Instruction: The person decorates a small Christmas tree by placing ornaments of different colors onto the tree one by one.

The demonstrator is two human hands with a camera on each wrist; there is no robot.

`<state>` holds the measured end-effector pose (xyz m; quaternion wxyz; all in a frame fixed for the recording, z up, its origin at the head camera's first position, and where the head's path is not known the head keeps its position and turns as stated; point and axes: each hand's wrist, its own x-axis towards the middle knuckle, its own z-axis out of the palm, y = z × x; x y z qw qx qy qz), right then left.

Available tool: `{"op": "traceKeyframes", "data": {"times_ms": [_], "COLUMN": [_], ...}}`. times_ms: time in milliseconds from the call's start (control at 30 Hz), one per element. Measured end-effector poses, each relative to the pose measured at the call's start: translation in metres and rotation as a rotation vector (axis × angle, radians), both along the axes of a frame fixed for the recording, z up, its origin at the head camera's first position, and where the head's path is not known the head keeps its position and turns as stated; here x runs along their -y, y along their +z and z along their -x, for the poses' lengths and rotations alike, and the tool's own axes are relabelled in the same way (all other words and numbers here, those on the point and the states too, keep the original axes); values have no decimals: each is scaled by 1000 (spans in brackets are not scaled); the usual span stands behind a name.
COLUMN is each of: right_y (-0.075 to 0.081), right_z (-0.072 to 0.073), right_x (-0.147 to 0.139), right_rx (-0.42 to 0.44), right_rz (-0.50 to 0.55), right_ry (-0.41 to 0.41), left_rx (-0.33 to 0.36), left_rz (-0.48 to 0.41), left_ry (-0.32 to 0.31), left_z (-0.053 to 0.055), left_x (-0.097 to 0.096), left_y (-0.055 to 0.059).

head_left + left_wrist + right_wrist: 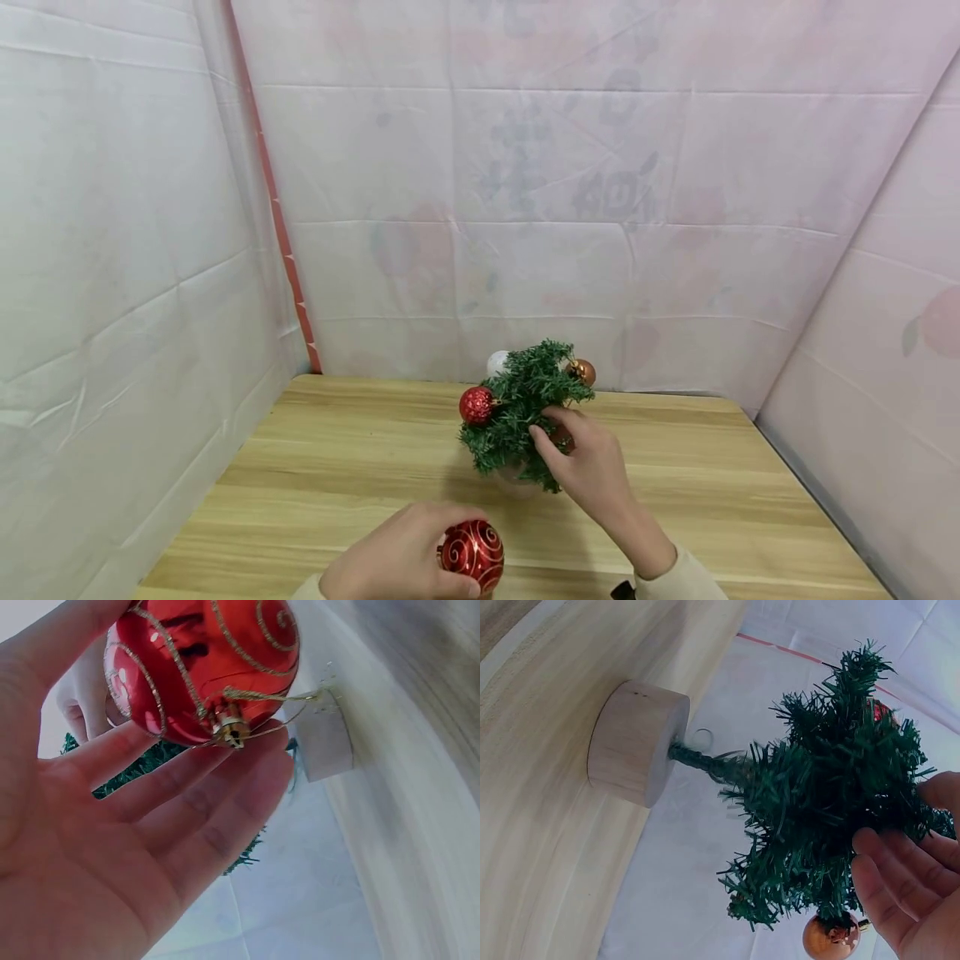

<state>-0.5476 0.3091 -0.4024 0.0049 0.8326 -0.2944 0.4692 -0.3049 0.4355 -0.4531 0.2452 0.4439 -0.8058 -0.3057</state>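
Note:
My left hand holds a shiny red Christmas ball with gold glitter swirls, thumb and fingers round it. In the left wrist view its gold cap and a loop of gold string show. My right hand touches the front of a small green artificial Christmas tree, its fingertips among the branches with thumb and forefinger apart. On the tree hang a red glitter ball, a white ball and a copper ball. Another copper-brown ball is partly hidden behind my right hand.
The tree's round wooden base stands on the wood-grain table. Pale cloth sheets hang behind and at both sides, with a red strip at the back left corner.

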Motion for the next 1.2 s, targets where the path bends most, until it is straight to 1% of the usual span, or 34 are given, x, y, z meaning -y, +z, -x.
{"op": "traceKeyframes", "data": {"times_ms": [33,100,200,367,467,600,667,833,967,1067,1200], "right_y": [0,0,-1,-1,-2,-2,-2,-2,-1,0,-1], "right_z": [0,-1,-1,-1,-1,-2,-3,-3,-3,-3,-5], "right_x": [0,-1,-1,-3,-3,-2,-2,-4,-6,-7,-7], "right_rx": [0,-2,-6,-14,-14,-16,-18,-30,-44,-44,-36], "right_rz": [2,10,9,5,11,25,32,10,-19,-25,-2], "right_ry": [6,13,20,12,6,9,15,20,22,30,45], "left_rx": [-13,-31,-65,-153,-188,-226,-242,-263,-270,-264,-251], "left_rz": [-9,8,61,172,220,269,308,354,351,381,439], "left_ry": [13,35,74,113,139,160,151,142,158,162,160], "left_z": [0,0,0,2,3,5,5,8,10,11,12], "left_x": [0,0,-1,1,3,7,8,8,9,10,13], "left_y": [2,3,6,11,14,18,20,25,30,32,34]}}
